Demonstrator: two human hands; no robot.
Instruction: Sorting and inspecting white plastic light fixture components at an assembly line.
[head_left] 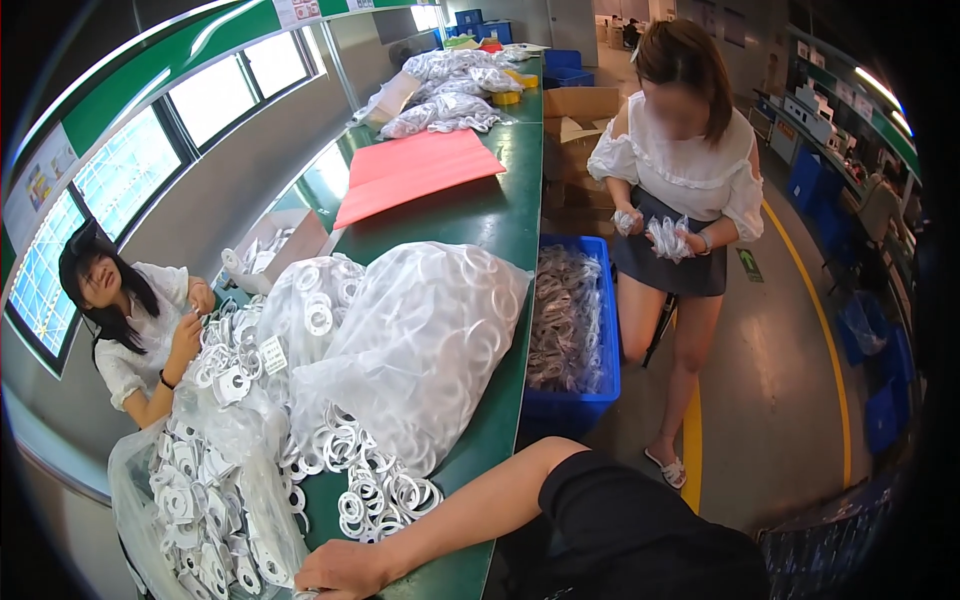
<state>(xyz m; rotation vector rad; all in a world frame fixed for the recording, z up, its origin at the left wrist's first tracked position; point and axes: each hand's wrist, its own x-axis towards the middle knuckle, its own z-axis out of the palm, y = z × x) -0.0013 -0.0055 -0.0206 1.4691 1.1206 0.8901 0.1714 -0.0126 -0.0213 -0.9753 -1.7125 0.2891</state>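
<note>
My right hand (pixel 345 568) lies at the lower edge, over the green table, fingers curled closed. Whitish bits show under its fingertips, too cut off to name. Beside it, a clear plastic bag (pixel 135 490) lies open around many white flat ring-shaped parts with tabs (pixel 190 475). A pile of white rings (pixel 385 495) spills on the table just beyond my hand. Behind the pile stands a large full translucent bag (pixel 430 320) of similar rings. My left hand is out of view.
The green table (pixel 515 170) carries a red sheet (pixel 420 170), an open carton (pixel 285 245) and more filled bags (pixel 450 90). Across it a person (pixel 140 310) handles parts. At right another person (pixel 680 150) holds clear-wrapped bundles by a blue crate (pixel 610 340).
</note>
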